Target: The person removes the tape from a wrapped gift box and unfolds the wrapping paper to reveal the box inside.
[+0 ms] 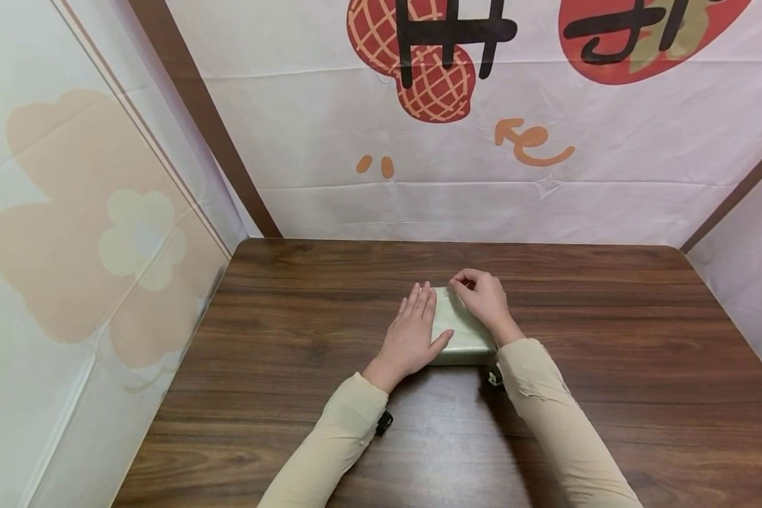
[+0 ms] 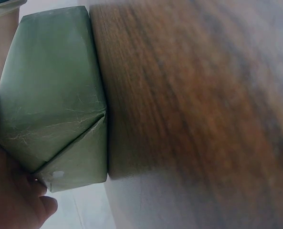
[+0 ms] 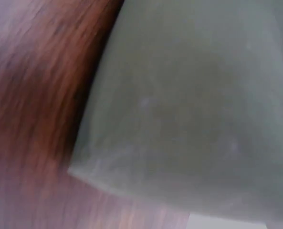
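A box wrapped in pale green paper [image 1: 460,328] sits on the wooden table. My left hand [image 1: 409,342] rests over its left part, fingers straight and thumb spread toward the near edge. In the left wrist view the same wrapped box [image 2: 55,76] shows a diagonal fold and a small whitish spot at one end, beside my left hand [image 2: 17,195]. At the far edge of the box, my right hand [image 1: 482,296] has curled fingers, with thumb and index tip together by a faint patch. I cannot tell what is between them. Green wrapping [image 3: 179,109] fills the blurred right wrist view.
The brown wooden table [image 1: 279,367] has rounded far corners. A white printed cloth [image 1: 305,141] hangs behind it, and a flower-patterned panel [image 1: 57,212] stands on the left. Small black wrist devices, one a dark camera [image 1: 384,423], sit under both sleeves.
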Demonstrator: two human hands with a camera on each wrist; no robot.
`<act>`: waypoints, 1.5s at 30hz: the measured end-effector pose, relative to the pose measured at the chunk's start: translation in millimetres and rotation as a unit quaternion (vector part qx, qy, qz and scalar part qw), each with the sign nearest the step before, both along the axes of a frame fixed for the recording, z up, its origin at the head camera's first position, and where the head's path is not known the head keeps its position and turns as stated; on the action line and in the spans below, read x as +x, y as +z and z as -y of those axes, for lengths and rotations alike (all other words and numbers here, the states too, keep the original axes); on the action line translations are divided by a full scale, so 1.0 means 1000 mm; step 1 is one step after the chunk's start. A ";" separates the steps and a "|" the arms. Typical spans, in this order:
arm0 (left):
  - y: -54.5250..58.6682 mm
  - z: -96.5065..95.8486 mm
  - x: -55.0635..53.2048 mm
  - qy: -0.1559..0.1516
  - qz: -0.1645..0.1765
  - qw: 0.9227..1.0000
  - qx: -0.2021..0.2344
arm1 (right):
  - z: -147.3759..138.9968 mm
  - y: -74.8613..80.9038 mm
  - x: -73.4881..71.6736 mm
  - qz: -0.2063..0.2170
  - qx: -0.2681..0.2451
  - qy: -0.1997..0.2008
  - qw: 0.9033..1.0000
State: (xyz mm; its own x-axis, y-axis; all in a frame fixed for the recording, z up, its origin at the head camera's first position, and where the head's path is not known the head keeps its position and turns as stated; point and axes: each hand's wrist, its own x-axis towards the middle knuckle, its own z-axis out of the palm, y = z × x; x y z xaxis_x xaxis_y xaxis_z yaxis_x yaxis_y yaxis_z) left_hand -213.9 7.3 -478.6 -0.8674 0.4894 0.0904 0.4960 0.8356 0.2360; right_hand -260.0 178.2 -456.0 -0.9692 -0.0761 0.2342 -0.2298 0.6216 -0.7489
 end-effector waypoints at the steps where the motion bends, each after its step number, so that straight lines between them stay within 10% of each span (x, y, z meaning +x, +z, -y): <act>1: 0.000 0.000 0.000 0.000 0.000 1.000 0.000 | -0.002 0.000 0.001 -0.008 -0.006 0.009 1.000; 10: 0.000 -0.002 -0.002 0.001 -0.005 1.000 -0.003 | -0.024 -0.006 0.025 -0.097 0.034 0.040 0.994; 45: -0.001 0.000 -0.005 -0.001 -0.011 1.000 0.002 | -0.028 -0.009 0.055 -0.107 0.099 -0.019 0.989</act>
State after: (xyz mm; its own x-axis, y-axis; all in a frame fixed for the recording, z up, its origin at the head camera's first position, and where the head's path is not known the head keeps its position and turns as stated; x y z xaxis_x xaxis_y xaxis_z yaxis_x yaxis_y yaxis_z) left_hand -219.0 7.5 -479.2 -0.8637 0.4914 0.1120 0.5036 0.8331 0.2286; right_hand -205.3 206.1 -464.6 -0.9018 -0.1051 0.4191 -0.3436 0.7627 -0.5479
